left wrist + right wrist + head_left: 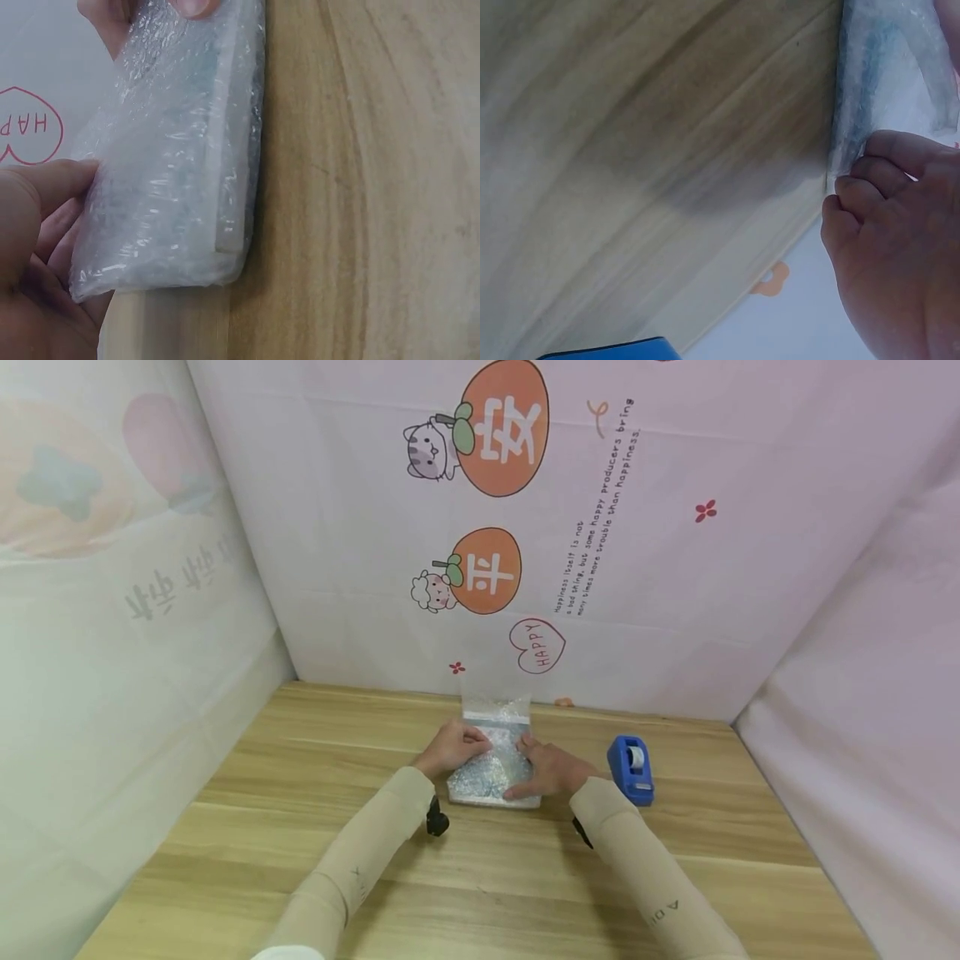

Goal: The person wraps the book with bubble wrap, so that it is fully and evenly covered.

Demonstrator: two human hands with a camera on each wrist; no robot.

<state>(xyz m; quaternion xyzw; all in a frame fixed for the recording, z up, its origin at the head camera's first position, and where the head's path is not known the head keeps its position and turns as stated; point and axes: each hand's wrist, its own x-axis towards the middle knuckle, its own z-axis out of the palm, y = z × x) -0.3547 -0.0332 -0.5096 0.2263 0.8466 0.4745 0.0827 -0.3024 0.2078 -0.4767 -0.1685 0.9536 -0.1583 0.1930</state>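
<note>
In the head view a flat, box-like item wrapped in clear bubble wrap lies on the table, and a loose flap of the wrap stretches toward the back wall. My left hand is at its left side, thumb and fingers pinching the wrap; the left wrist view shows the thumb on the bubble wrap and the other fingers partly hidden behind it. On the right side my right hand grips the package, thumb near its front edge. Its bent fingers are against the far part of the package in the right wrist view.
A blue tape dispenser with a roll of tape stands on the wooden table, right of my right hand. Behind the table hangs a printed white cloth, with further cloth on the left and right sides.
</note>
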